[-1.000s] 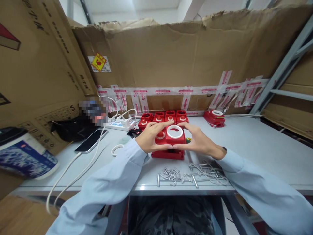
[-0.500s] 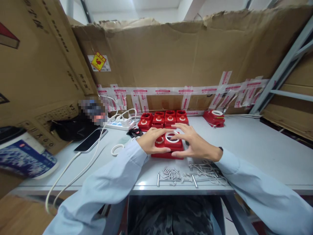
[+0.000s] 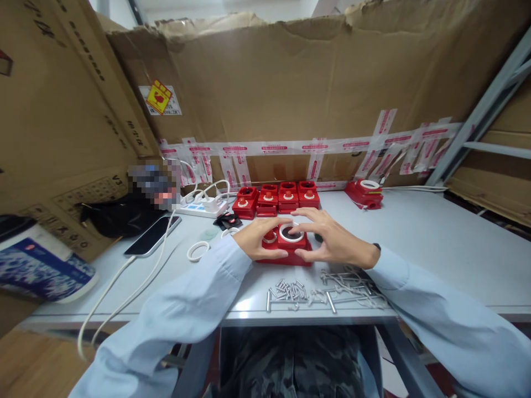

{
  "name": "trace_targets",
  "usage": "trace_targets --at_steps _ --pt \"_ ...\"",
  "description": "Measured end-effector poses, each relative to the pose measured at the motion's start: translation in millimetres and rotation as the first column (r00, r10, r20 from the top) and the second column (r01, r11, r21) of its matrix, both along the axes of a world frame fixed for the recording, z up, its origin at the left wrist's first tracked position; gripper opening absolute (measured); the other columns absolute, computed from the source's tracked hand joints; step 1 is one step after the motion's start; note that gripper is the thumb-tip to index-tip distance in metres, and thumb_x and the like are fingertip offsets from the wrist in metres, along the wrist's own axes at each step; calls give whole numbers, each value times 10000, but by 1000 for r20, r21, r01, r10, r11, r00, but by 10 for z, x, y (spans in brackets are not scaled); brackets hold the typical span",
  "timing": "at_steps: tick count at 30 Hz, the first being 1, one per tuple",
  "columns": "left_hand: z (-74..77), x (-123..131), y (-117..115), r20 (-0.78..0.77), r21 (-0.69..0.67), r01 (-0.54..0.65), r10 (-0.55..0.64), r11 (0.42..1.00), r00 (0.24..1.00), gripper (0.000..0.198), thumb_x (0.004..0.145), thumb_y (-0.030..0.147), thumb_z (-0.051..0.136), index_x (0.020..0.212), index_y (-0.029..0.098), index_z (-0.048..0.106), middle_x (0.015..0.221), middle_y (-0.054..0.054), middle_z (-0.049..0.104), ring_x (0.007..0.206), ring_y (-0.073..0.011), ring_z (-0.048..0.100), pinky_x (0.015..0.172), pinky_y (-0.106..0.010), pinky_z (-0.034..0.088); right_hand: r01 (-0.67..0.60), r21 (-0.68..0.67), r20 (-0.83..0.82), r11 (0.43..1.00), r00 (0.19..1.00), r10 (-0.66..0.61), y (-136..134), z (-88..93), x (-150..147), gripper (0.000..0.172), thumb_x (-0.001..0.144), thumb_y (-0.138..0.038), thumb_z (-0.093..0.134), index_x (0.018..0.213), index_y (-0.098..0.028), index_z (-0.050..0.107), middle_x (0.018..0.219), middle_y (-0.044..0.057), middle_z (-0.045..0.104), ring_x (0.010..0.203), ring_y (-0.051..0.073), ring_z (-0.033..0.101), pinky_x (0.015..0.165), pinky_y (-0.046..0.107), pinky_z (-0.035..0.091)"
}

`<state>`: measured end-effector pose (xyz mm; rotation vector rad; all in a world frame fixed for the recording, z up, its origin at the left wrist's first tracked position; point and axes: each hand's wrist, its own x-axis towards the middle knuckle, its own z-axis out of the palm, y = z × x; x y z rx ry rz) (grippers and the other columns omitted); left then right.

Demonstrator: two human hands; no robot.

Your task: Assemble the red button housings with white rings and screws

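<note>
In front of me on the grey table is a red box [image 3: 297, 258] with a white ring [image 3: 291, 232] around the dark round opening on its top and a red knob [image 3: 269, 236] beside it. My left hand [image 3: 258, 239] holds the box's left side, thumb along the front and fingers reaching over the top to the ring. From the right, my right hand [image 3: 332, 239] closes around the same box with its thumb at the front. One of its fingertips rests at the ring's edge. The fingers partly hide the box.
Several red boxes [image 3: 288, 198] line the back, and another red box with a ring [image 3: 365, 194] stands back right. Loose white rings [image 3: 198, 251], a phone [image 3: 153, 236] and a power strip [image 3: 203, 207] lie left. Screws [image 3: 289, 289] and metal T-handled tools [image 3: 332, 302] lie near the front edge.
My right hand's fingers have shifted slightly over the ring, with one fingertip now at its upper edge. My left hand keeps its hold. The camera view has tilted a little downward.
</note>
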<state>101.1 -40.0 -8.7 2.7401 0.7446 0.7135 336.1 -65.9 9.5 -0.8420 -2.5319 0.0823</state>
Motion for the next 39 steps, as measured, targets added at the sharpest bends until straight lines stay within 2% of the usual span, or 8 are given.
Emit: trace_targets --at_steps 16,26,33,39 --pt "-2 17 19 28 -36 38 -37 999 999 649 737 421 676 1291 180 437 1304 -131 556 1177 -244 556 989 -378 448 -7 82 89 997 996 -1 8 9 26 380 767 -344 622 1129 -227 630 1326 127 487 1242 270 427 979 449 355" --pt "-32 24 27 26 -17 10 -10 1000 1000 674 727 443 679 1297 175 439 1276 -131 574 1140 -255 577 951 -370 467 -15 94 139 995 990 2 -23 55 21 383 795 -342 597 1161 -232 615 1283 119 533 1141 264 499 931 446 381" --pt "9 32 5 30 -89 30 -27 996 999 657 713 423 693 1272 190 439 1287 -115 558 1168 -245 552 994 -363 434 -42 36 127 998 991 37 -13 30 43 404 841 -379 546 1218 -240 582 1249 103 564 1086 246 542 941 439 397" --pt "-9 24 42 17 -170 28 -25 985 1000 673 697 429 714 1262 181 447 1259 -113 577 1128 -233 578 968 -339 443 -61 -114 66 992 995 68 -20 26 43 399 846 -373 553 1219 -234 575 1236 100 564 1038 227 583 926 391 442"
